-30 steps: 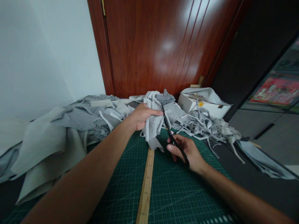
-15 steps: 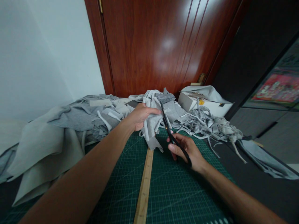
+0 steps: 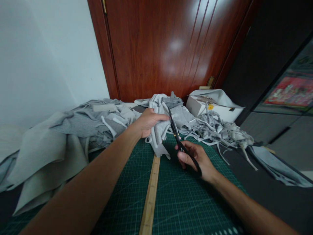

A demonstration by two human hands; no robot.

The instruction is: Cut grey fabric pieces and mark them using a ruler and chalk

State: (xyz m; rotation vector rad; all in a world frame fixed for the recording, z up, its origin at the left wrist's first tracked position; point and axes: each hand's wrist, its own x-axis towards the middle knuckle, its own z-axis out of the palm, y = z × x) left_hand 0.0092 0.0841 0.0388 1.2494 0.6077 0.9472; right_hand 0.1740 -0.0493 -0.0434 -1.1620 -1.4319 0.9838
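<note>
My left hand (image 3: pixel 148 122) grips a bunched piece of light grey fabric (image 3: pixel 159 132), which hangs down over the far end of a wooden ruler (image 3: pixel 151 192). Black scissors (image 3: pixel 180 143) are held in my right hand (image 3: pixel 195 158), their blades pointing away and up beside the fabric's right edge. Whether the blades touch the cloth I cannot tell. Under both hands lies a green cutting mat (image 3: pixel 186 195) with a grid of pale lines.
Piles of grey fabric (image 3: pixel 83 122) stretch along the left and back. At the back right stands a white box (image 3: pixel 225 112), with tangled fabric strips (image 3: pixel 220 129) in front. Folded grey cloth (image 3: pixel 278 164) lies far right. A wooden door (image 3: pixel 158 49) rises behind.
The scissor blades have parted slightly more, and my right hand has shifted a little to the right. My left hand keeps its grip on the fabric.
</note>
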